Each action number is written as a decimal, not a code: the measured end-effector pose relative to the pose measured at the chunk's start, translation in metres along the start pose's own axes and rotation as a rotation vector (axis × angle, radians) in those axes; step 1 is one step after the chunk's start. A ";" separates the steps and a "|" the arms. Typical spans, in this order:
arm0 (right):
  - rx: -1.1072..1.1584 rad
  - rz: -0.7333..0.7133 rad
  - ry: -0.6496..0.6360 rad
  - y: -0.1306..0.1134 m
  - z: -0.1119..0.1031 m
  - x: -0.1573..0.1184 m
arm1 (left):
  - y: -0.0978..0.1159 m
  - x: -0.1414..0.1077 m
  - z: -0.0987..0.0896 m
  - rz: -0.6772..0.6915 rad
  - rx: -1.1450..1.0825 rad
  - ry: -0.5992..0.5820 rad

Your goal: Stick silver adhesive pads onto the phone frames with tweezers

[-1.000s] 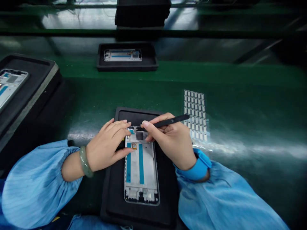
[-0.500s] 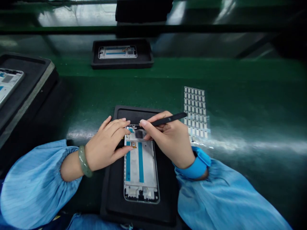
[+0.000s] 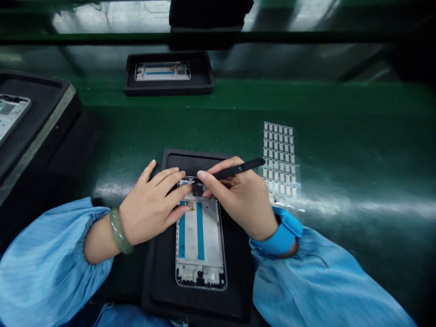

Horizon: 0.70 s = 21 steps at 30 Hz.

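A phone frame (image 3: pixel 210 231), silver with blue strips, lies in a black tray (image 3: pixel 160 277) in front of me. My left hand (image 3: pixel 151 200) has its fingers spread, with the fingertips resting on the upper left part of the frame. In my right hand (image 3: pixel 238 195) is a pair of slim black tweezers (image 3: pixel 243 166), held like a pen. Their tip points left to the frame's top edge, close to my left fingertips. My fingers partly hide the tip, so I cannot tell whether it pinches anything. A small orange flex piece (image 3: pixel 190 206) shows by my left thumb.
To the right lies a clear sheet of small pale stickers (image 3: pixel 279 156) in rows. Another black tray (image 3: pixel 200 86) with a phone frame (image 3: pixel 163 71) stands at the back. At the left edge is a raised black tray (image 3: pixel 41 97) holding a further frame (image 3: pixel 12 113).
My left index finger has slid slightly to the right over the top of the phone frame, covering the blue patch there. The right hand and tweezers have hardly moved. The view has shifted a little.
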State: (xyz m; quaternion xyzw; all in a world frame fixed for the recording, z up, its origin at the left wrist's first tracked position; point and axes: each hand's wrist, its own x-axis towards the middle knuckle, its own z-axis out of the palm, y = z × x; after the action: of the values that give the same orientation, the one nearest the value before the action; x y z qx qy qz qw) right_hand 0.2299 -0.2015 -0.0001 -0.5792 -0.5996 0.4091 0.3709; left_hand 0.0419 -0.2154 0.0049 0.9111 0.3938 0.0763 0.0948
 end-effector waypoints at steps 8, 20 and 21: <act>0.308 -0.117 0.159 0.002 -0.003 0.011 | 0.015 0.003 0.003 -0.062 0.107 0.077; 0.121 -0.162 -0.036 0.010 -0.001 0.013 | 0.015 -0.001 0.009 -0.109 0.049 0.070; 0.101 -0.167 -0.038 0.011 -0.001 0.013 | 0.015 0.000 0.009 -0.108 0.049 0.071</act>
State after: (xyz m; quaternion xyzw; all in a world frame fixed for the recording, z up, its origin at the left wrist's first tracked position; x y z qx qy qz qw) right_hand 0.2344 -0.1888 -0.0098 -0.4998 -0.6316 0.4173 0.4209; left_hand 0.0540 -0.2268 0.0001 0.8873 0.4471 0.0939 0.0624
